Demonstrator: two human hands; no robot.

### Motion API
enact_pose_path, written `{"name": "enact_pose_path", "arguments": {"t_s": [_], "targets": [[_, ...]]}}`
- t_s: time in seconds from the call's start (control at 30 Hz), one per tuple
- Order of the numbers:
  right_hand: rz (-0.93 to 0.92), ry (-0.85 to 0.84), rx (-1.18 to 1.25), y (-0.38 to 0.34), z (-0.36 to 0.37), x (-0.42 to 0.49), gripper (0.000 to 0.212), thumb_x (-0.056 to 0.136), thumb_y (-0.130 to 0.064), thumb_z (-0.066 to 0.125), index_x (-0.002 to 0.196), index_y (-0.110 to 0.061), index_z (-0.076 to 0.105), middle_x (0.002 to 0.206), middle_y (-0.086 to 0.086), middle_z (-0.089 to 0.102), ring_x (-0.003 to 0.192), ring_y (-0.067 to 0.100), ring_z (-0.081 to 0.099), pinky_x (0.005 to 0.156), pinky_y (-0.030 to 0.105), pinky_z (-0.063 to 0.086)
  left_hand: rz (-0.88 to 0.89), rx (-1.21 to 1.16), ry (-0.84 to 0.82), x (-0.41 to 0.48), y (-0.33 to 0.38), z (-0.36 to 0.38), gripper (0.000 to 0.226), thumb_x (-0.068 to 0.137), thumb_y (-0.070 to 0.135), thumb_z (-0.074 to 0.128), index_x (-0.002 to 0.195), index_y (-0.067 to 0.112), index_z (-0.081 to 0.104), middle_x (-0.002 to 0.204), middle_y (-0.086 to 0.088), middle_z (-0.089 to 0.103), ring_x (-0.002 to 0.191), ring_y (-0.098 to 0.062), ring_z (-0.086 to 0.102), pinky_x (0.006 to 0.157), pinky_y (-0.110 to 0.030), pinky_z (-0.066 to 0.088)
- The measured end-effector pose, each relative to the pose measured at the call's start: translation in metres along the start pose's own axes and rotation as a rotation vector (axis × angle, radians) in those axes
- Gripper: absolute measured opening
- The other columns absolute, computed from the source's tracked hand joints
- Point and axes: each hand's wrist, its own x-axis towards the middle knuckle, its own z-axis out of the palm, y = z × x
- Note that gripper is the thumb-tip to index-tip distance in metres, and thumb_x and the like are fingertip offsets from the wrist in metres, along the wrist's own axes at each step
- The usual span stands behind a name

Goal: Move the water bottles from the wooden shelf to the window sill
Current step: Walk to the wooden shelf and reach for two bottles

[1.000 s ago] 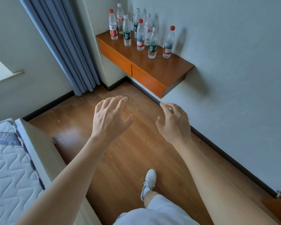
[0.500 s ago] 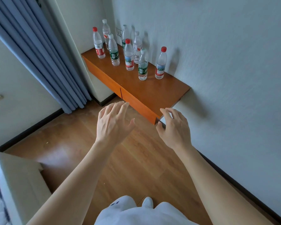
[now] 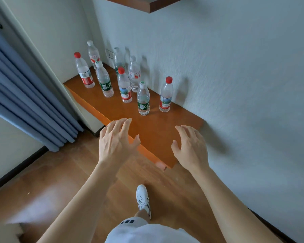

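Your left hand (image 3: 116,142) and right hand (image 3: 189,148) hover with fingers spread and loosely bent, holding nothing, over the near end of the shelf (image 3: 158,127). Eight bottles (image 3: 143,99) stand upright further along it toward the corner, the nearest two ahead of your fingertips, not touching. A blue curtain (image 3: 25,102) hangs left

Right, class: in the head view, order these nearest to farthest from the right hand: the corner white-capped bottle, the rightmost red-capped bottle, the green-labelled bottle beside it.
1. Rightmost red-capped bottle, by the wall, ahead of the right hand.
2. Green-labelled bottle, to its left.
3. Corner white-capped bottle, far back left.
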Motion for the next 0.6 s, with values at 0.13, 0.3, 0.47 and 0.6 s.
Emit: {"name": "enact_pose_path", "arguments": {"t_s": [0.13,0.3,0.47,0.6], "targets": [[0.046,-0.018,-0.059,0.005,0.017,0.060,0.053,0.091,-0.040,0.061,0.138,-0.017,0.056,0.139,0.009,0.062,0.129,0.030,0.057,0.101,0.049,0.053,-0.020,-0.037,-0.032,0.068,-0.010,0.017,0.060,0.089,0.059,0.053,0.139,0.025,0.050,0.140,0.001,0.057,0.131,-0.025,0.050,0.106,-0.049,0.041],[0.095,-0.027,-0.069,0.004,0.042,0.113,0.053,0.090,-0.039,0.065,0.137,-0.016,0.058,0.136,0.011,0.064,0.126,0.031,0.060,0.098,0.051,0.055,-0.019,-0.052,-0.108,0.132,-0.029,0.045,0.065,0.087,0.063,0.053,0.141,0.028,0.045,0.144,0.002,0.054,0.133,-0.024,0.047,0.108,-0.048,0.040],[0.144,-0.036,-0.055,0.015,0.057,0.142,0.052,0.088,-0.036,0.069,0.134,-0.014,0.060,0.132,0.011,0.066,0.121,0.031,0.063,0.095,0.049,0.057,-0.037,-0.104,-0.167,0.166,-0.032,0.072,0.068,0.085,0.064,0.057,0.141,0.029,0.045,0.143,0.002,0.054,0.134,-0.024,0.047,0.107,-0.048,0.041],[0.172,-0.038,0.015,0.030,0.070,0.170,0.057,0.089,-0.040,0.070,0.138,-0.015,0.056,0.135,0.010,0.064,0.123,0.029,0.062,0.095,0.044,0.054,-0.104,-0.143,-0.231,0.190,-0.034,0.095,0.075,0.082,0.067,0.059,0.144,0.030,0.041,0.146,0.002,0.052,0.135,-0.025,0.046,0.107,-0.049,0.042]]}}
